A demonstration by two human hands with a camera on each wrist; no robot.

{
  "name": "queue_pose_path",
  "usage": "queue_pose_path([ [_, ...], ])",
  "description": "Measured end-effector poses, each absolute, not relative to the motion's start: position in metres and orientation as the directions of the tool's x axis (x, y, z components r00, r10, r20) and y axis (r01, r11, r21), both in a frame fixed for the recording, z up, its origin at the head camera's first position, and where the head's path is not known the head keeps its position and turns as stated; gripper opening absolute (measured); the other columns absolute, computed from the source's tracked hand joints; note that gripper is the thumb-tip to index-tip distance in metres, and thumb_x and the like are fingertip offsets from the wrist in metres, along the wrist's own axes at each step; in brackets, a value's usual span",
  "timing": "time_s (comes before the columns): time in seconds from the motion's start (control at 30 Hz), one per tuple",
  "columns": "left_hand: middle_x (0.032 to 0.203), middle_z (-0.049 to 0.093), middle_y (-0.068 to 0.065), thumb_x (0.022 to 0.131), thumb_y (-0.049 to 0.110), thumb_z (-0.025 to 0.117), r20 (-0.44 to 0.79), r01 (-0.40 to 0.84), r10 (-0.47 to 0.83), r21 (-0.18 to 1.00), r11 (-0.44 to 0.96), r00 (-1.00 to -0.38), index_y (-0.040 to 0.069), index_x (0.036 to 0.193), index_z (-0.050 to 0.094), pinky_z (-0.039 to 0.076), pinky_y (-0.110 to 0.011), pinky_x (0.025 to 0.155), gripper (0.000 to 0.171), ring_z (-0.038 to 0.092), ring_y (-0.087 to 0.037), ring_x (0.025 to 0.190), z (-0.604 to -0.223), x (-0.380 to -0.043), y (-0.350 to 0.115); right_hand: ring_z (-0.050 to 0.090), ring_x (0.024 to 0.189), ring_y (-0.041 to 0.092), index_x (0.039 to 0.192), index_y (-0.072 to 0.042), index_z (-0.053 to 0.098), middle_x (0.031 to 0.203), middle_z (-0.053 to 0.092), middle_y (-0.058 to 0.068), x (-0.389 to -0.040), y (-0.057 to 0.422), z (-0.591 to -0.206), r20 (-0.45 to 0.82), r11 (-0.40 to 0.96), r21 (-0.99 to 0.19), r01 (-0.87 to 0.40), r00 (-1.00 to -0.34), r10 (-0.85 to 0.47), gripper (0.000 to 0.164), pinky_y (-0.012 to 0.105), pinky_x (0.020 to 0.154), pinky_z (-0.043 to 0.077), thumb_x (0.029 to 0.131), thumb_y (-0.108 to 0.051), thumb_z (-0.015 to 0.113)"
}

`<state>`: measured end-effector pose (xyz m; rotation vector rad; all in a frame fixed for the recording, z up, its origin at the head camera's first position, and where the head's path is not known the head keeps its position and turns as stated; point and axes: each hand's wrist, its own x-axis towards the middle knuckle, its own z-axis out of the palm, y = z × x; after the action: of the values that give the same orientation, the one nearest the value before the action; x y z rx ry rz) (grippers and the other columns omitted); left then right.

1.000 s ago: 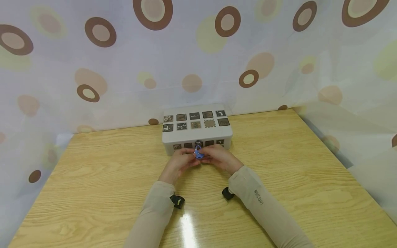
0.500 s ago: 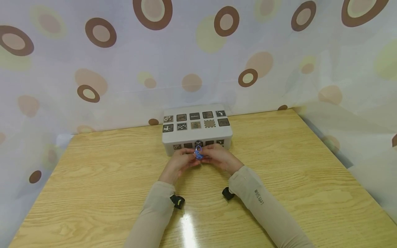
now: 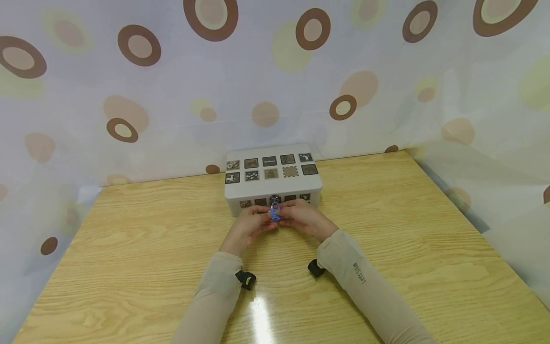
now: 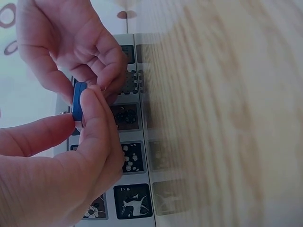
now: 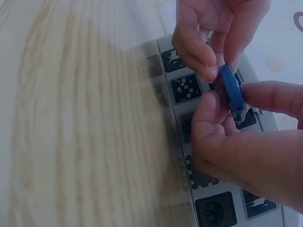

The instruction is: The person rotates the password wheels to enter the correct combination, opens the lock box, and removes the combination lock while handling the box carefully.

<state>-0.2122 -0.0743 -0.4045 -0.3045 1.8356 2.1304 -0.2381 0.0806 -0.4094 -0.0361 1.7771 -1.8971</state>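
Note:
A small blue padlock (image 3: 275, 215) with a loop at its top is at the front of a white box (image 3: 272, 186), just below the metal latch (image 3: 275, 197). My left hand (image 3: 247, 228) pinches the padlock from the left between thumb and fingers. From the other side, my right hand (image 3: 307, 219) also pinches it. In the left wrist view the padlock (image 4: 79, 101) shows edge-on between both hands' fingertips. A silvery metal part sticks out beside the blue body (image 5: 231, 87) in the right wrist view. Whether the loop passes through the latch cannot be made out.
Dark square pictures cover the box's lid and front. The box stands at the back of a wood-grain table (image 3: 150, 248), close to a dotted curtain (image 3: 172, 95). Black straps (image 3: 246, 279) sit at both wrists.
The padlock's loop shows slightly more upright between the fingers, and the right thumb has shifted a little. Both arms and the box stay in place.

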Motion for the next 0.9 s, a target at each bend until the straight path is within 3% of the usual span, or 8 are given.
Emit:
queue_pose_path([
  [0.23,0.094,0.056,-0.019,0.094,-0.012,0.047,-0.351,-0.362,0.099,0.923,-0.129,-0.931,-0.018,0.119,0.048,0.060,-0.022,0.068,0.026,0.062,-0.014,0.065,-0.4054,-0.2123,-0.0743,0.060,0.075,0.012,0.114,0.018,0.052,0.081,0.061,0.004,-0.2386,0.0795,-0.4092,-0.354,-0.007,-0.924,0.382,-0.863,-0.362,0.029,0.021,0.072,0.055,0.097,-0.005,0.049],
  [0.9,0.092,0.055,-0.017,0.094,-0.012,0.048,-0.352,-0.362,0.095,0.923,-0.130,-0.931,-0.018,0.117,0.049,0.060,-0.022,0.067,0.024,0.062,-0.014,0.065,-0.4033,-0.2109,-0.0737,0.060,0.077,0.010,0.126,0.023,0.043,0.094,0.060,0.009,-0.2378,0.0809,-0.4081,-0.338,0.008,-0.931,0.365,-0.853,-0.397,0.037,0.020,0.072,0.055,0.096,0.002,0.048],
])
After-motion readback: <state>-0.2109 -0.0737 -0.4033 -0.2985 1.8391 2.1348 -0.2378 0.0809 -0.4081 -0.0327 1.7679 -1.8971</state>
